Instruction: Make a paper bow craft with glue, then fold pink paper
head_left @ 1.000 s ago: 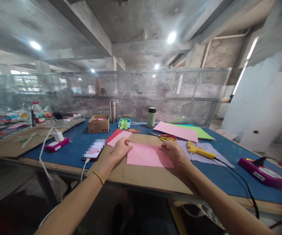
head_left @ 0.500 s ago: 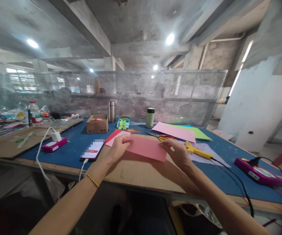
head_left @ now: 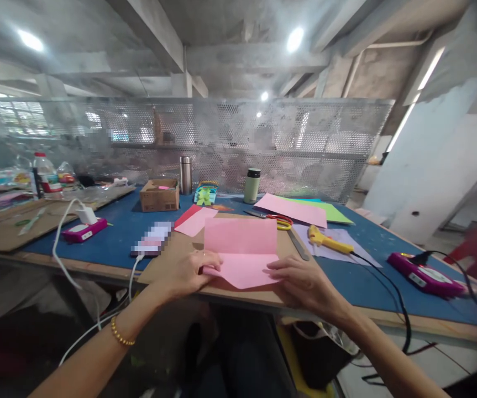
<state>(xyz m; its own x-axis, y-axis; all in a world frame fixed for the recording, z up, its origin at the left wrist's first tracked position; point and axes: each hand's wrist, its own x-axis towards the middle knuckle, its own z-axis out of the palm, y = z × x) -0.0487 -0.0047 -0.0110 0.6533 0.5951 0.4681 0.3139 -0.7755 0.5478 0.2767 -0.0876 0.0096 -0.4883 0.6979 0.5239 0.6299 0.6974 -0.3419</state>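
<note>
A pink sheet of paper [head_left: 241,236] with a crease across its middle stands partly unfolded over a cardboard sheet [head_left: 167,260]. Its back half tilts up and its front half lies towards me. My left hand [head_left: 197,272] pinches the front left corner between thumb and fingers. At the front right edge, my right hand [head_left: 300,279] grips the same paper, with the thumb mostly hidden. Behind the left hand lie a smaller pink paper piece [head_left: 197,221] and a red piece [head_left: 187,214]. Scissors [head_left: 277,219] and a grey blade-like strip [head_left: 298,245] lie beyond the right hand.
A yellow glue gun [head_left: 331,243] rests on lilac paper to the right, its cord running to a purple power box [head_left: 424,276]. On the left are a phone [head_left: 153,239] and another purple box [head_left: 84,229]. Behind stand a cardboard box [head_left: 159,195], steel flask [head_left: 185,174] and green cup [head_left: 252,185].
The pink paper, folded and held up before, is now opened at its crease and lower, nearer the table edge. Both hands have moved down towards me. The view has tilted slightly.
</note>
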